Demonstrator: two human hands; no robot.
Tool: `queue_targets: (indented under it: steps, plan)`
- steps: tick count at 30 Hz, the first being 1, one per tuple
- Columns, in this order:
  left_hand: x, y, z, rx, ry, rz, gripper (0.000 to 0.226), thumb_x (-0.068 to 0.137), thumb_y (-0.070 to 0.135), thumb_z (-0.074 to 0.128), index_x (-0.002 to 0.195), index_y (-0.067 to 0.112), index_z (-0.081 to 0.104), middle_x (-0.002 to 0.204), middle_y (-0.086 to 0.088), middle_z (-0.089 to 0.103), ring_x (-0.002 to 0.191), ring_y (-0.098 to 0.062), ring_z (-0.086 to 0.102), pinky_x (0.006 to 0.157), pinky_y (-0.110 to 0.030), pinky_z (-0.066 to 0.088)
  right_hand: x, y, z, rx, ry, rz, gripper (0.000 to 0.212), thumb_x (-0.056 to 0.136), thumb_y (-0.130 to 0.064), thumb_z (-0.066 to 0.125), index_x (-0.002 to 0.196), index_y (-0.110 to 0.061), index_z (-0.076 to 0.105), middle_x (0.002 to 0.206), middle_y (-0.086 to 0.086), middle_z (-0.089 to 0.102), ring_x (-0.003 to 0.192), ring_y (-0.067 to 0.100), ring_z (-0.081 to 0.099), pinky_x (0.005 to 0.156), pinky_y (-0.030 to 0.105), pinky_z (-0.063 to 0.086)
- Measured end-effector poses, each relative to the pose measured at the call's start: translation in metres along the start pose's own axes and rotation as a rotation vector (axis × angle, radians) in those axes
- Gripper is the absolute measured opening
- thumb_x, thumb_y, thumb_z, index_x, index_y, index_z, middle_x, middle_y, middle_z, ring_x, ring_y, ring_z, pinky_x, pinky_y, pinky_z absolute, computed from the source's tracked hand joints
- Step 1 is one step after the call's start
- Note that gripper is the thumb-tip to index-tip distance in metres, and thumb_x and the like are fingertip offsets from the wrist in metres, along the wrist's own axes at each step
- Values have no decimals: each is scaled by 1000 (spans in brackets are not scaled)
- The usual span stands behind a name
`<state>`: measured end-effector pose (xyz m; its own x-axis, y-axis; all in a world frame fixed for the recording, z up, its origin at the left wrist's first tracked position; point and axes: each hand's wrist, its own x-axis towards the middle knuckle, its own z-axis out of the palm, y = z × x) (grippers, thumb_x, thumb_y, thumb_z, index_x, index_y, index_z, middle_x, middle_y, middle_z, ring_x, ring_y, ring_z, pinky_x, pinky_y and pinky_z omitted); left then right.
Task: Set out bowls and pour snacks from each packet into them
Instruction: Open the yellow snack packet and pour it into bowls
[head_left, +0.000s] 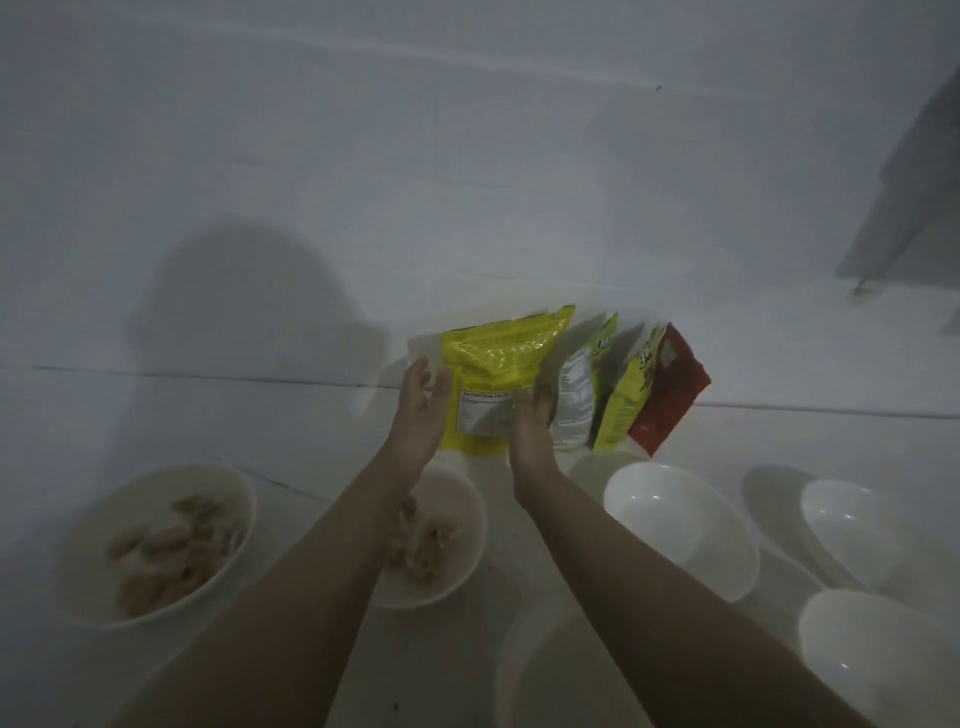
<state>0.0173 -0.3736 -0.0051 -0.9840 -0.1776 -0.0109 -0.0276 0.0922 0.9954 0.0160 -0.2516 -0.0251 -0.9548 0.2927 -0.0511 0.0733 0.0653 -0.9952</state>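
Yellow packet (493, 384) between both hands (475, 415)

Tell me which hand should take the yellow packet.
Probably the right hand: its fingers already lie on the yellow packet, beside the nearest empty bowl. The left hand is open at the packet's other edge.

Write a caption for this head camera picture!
Two hands reach for a yellow packet behind snack bowls.

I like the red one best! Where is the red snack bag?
In the head view, the red packet leans at the right end of the packet row against the wall, beside a green packet, behind an empty white bowl.
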Motion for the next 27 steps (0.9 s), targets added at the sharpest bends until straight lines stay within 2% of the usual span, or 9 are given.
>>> queue_targets:
  steps: [3, 6, 9, 12, 17, 20, 23, 25, 27]
  plan:
    - [22, -6, 2, -188, -81, -144, 69, 97, 60, 6, 143, 23, 42, 143, 2, 49, 127, -19, 48, 96, -31, 39, 22, 0, 9, -12, 72, 79, 54, 104, -47, 25, 154, -29, 19, 162, 0, 21, 148, 23, 19, 120, 47, 18]
    - [38, -7, 6, -231, -201, -206, 74, 95, 65, 5, 123, 28, 62, 118, 3, 68, 105, -13, 63, 89, -29, 50, 32, -5, 17, -32, 91, 94, 49, 105, -44, 23, 152, -30, 29, 157, 2, 32, 144, 27, 28, 118, 44, 22]
    - [47, -11, 14, -296, -219, -182, 67, 99, 60, 10, 116, 26, 66, 117, -3, 70, 106, -16, 65, 104, -38, 45, 31, -6, 26, -29, 71, 93, 48, 104, -48, 22, 150, -39, 27, 154, 1, 38, 138, 32, 37, 114, 49, 29]
    - [44, -6, 11, -309, -221, -183, 64, 100, 60, 12, 107, 30, 69, 107, 2, 73, 107, -18, 66, 107, -42, 43, 28, -9, 31, -17, 76, 47, 48, 104, -45, 23, 151, -37, 26, 154, 0, 39, 139, 29, 37, 114, 47, 29]
    - [26, 29, 1, -353, -228, -122, 63, 101, 57, 11, 117, 27, 64, 121, -4, 68, 112, -22, 64, 107, -47, 43, 10, -38, 27, 11, 48, -44, 48, 106, -42, 23, 153, -34, 20, 156, -1, 36, 140, 26, 36, 115, 42, 28]
    - [7, 54, 4, -362, -173, -36, 57, 102, 54, 12, 116, 29, 61, 119, -2, 66, 111, -21, 63, 108, -45, 41, -8, -65, 17, 88, 56, -144, 48, 106, -38, 23, 154, -28, 21, 155, -3, 35, 142, 19, 33, 112, 31, 25]
    - [-19, 72, 11, -385, -66, -31, 59, 89, 71, 22, 98, 38, 70, 116, 1, 68, 114, -21, 61, 109, -47, 39, -38, -87, -6, 88, 48, -243, 49, 106, -38, 24, 154, -25, 21, 152, -8, 35, 143, 14, 29, 110, 24, 22]
    - [-38, 83, 21, -392, -1, -10, 58, 90, 70, 23, 89, 38, 72, 105, 6, 72, 105, -15, 65, 105, -42, 43, -56, -97, -30, 70, 38, -290, 51, 104, -45, 30, 152, -28, 24, 139, -15, 37, 141, 14, 31, 115, 31, 24]
    - [-58, 93, 36, -387, 52, 32, 55, 101, 57, 16, 83, 38, 65, 82, 19, 69, 81, 4, 65, 89, -26, 49, -74, -105, -62, 23, 75, -336, 56, 95, -58, 42, 144, -32, 34, 133, -17, 41, 134, 14, 38, 115, 44, 31]
